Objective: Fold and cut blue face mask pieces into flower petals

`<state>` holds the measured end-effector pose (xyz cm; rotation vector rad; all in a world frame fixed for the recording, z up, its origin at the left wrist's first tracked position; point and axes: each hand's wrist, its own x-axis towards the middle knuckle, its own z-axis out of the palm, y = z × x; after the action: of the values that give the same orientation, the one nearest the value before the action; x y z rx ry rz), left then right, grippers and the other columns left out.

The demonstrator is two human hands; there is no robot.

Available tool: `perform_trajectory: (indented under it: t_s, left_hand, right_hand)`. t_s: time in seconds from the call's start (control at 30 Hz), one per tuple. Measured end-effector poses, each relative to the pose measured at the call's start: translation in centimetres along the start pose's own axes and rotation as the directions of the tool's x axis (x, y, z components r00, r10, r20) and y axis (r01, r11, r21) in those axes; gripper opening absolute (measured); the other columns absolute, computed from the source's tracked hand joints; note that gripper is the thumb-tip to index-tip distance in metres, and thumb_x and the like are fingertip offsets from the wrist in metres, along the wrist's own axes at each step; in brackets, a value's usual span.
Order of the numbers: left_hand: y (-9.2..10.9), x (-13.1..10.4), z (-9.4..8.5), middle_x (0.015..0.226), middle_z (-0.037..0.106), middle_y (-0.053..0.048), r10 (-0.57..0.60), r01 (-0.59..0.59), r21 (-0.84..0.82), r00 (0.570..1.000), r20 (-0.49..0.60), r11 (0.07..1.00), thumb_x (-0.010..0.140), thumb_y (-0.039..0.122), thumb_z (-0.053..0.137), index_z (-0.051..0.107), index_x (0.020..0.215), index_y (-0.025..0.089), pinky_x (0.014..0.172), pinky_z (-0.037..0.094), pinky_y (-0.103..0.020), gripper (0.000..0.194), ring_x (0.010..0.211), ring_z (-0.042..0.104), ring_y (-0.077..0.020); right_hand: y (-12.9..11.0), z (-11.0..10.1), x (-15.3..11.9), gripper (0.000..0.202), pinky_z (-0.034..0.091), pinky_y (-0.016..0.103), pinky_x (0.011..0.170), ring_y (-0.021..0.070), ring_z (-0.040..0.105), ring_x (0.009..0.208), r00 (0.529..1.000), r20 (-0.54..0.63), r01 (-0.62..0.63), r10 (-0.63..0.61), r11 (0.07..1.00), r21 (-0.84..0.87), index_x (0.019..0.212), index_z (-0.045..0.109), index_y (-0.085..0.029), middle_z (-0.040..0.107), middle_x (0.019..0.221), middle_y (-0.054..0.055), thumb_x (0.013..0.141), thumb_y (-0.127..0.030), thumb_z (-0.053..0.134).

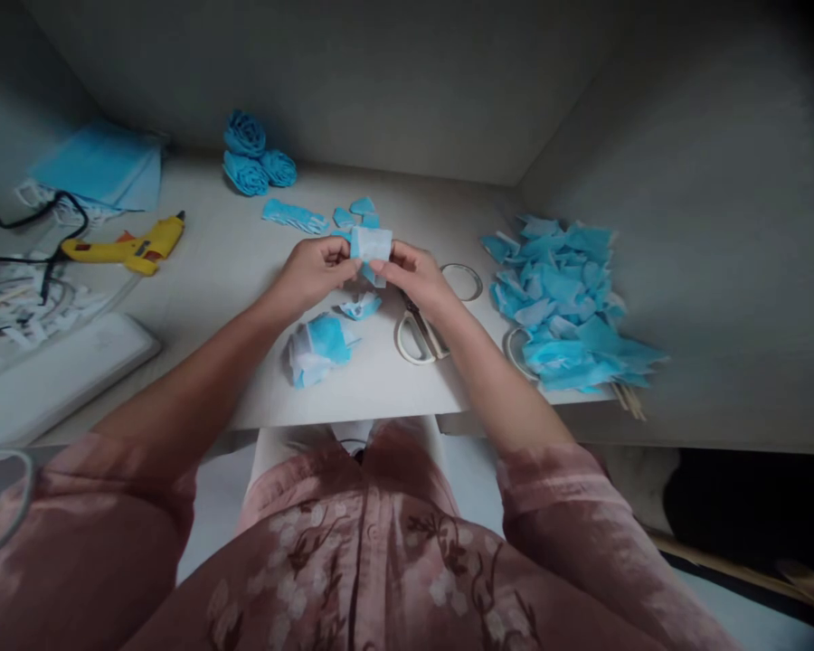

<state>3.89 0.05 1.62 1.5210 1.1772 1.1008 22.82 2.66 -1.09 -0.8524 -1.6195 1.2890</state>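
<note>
A small pale blue and white fabric piece [372,244] is held up between my two hands over the middle of the desk. My left hand [318,269] pinches its left side, and my right hand [413,271] pinches its right and lower edge. Just behind lie small cut blue pieces [363,206] and a folded blue strip [294,216]. Nearer me are a small blue and white scrap [361,306] and a crumpled blue and white bundle [320,350]. Scissors with white handles [415,339] lie partly under my right wrist.
Three blue fabric roses [246,172] stand at the back. On the left are a yellow glue gun [128,250], blue masks [101,172], cables and a white box [61,375]. A blue scrap pile [563,289], tape rings [462,282] and sticks [629,400] lie right.
</note>
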Motion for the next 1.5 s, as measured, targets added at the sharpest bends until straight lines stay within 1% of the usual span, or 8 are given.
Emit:
perform_trajectory:
  t_s: [0.2, 0.3, 0.4, 0.63, 0.8, 1.0, 1.27, 1.5]
  left_hand:
    - [0.0, 0.0, 0.2, 0.062, 0.061, 0.002, -0.009, 0.004, -0.094, 0.998, -0.057, 0.996, 0.085, 0.023, 0.069, 0.060, 0.071, 0.018, 0.054, 0.040, -0.021, 0.018, 0.055, 0.051, -0.0086]
    - [0.1, -0.2, 0.2, 0.065, 0.065, 0.000, -0.029, 0.026, -0.172, 0.999, -0.014, 0.985, 0.089, 0.034, 0.068, 0.066, 0.074, 0.017, 0.054, 0.041, -0.021, 0.023, 0.057, 0.056, -0.0099]
    - [0.0, -0.4, 0.3, 0.066, 0.067, -0.002, -0.016, 0.020, -0.146, 0.999, 0.028, 0.989, 0.085, 0.035, 0.073, 0.069, 0.068, 0.016, 0.056, 0.042, -0.021, 0.026, 0.058, 0.055, -0.0090]
    - [0.1, -0.3, 0.2, 0.061, 0.067, -0.002, -0.033, 0.029, -0.090, 0.999, -0.041, 0.996, 0.084, 0.030, 0.075, 0.068, 0.061, 0.015, 0.056, 0.042, -0.020, 0.028, 0.054, 0.054, -0.0081]
    - [0.0, -0.5, 0.5, 0.055, 0.066, -0.003, -0.064, 0.066, -0.047, 0.997, 0.040, 0.997, 0.082, 0.026, 0.075, 0.067, 0.055, 0.016, 0.052, 0.043, -0.019, 0.029, 0.051, 0.054, -0.0087]
    - [0.0, -0.6, 0.6, 0.051, 0.062, -0.002, -0.088, 0.090, -0.019, 0.995, 0.052, 0.996, 0.083, 0.024, 0.071, 0.064, 0.053, 0.015, 0.049, 0.038, -0.019, 0.032, 0.047, 0.051, -0.0075]
    - [0.2, -0.3, 0.2, 0.050, 0.061, -0.002, -0.095, 0.100, -0.079, 0.993, 0.070, 0.992, 0.083, 0.025, 0.073, 0.066, 0.057, 0.015, 0.047, 0.037, -0.018, 0.028, 0.045, 0.052, -0.0073]
    - [0.0, -0.3, 0.2, 0.050, 0.061, -0.001, -0.084, 0.090, -0.091, 0.994, 0.073, 0.992, 0.081, 0.026, 0.076, 0.066, 0.059, 0.016, 0.048, 0.040, -0.018, 0.026, 0.046, 0.053, -0.0073]
  right_hand:
    - [0.5, 0.3, 0.2, 0.054, 0.042, 0.026, 0.069, 0.0114, 0.048, 0.071, 0.999, -0.023, 0.027, -0.027, 1.000, -0.015, 0.088, 0.068, -0.018, 0.058, 0.075, -0.003, 0.067, -0.065, 0.085]
    - [0.4, 0.5, 0.0, 0.056, 0.043, 0.027, 0.068, 0.0118, 0.048, 0.071, 0.998, -0.048, 0.047, -0.048, 0.999, -0.028, 0.089, 0.066, -0.019, 0.057, 0.074, -0.003, 0.069, -0.070, 0.081]
    - [0.5, 0.8, 0.0, 0.059, 0.043, 0.027, 0.067, 0.0122, 0.048, 0.069, 0.995, -0.076, 0.066, -0.069, 0.997, -0.042, 0.086, 0.064, -0.021, 0.054, 0.072, -0.003, 0.068, -0.075, 0.079]
    - [0.4, 0.3, 0.2, 0.062, 0.052, 0.029, 0.074, 0.0147, 0.056, 0.076, 0.989, -0.138, 0.039, -0.047, 0.998, -0.058, 0.092, 0.060, -0.025, 0.059, 0.080, -0.002, 0.068, -0.080, 0.076]
    - [0.0, -0.4, 0.1, 0.060, 0.052, 0.032, 0.095, 0.0198, 0.063, 0.108, 0.985, -0.118, 0.112, -0.127, 0.986, -0.126, 0.107, 0.068, -0.024, 0.069, 0.110, 0.004, 0.073, -0.072, 0.078]
    - [-0.2, -0.3, -0.2, 0.039, 0.052, 0.032, 0.089, 0.0177, 0.064, 0.095, 0.977, -0.125, 0.154, -0.171, 0.979, -0.135, 0.091, 0.071, -0.021, 0.071, 0.097, 0.003, 0.078, -0.057, 0.079]
    - [-1.0, -0.5, -0.3, 0.016, 0.050, 0.036, 0.098, 0.0207, 0.066, 0.107, 0.973, -0.040, 0.214, -0.229, 0.948, -0.234, 0.084, 0.069, -0.023, 0.074, 0.105, 0.005, 0.081, -0.039, 0.068]
    - [-1.1, -0.6, -0.4, 0.012, 0.050, 0.032, 0.084, 0.0206, 0.067, 0.106, 0.973, -0.013, 0.213, -0.229, 0.925, -0.314, 0.085, 0.070, -0.023, 0.076, 0.108, 0.005, 0.079, -0.027, 0.061]
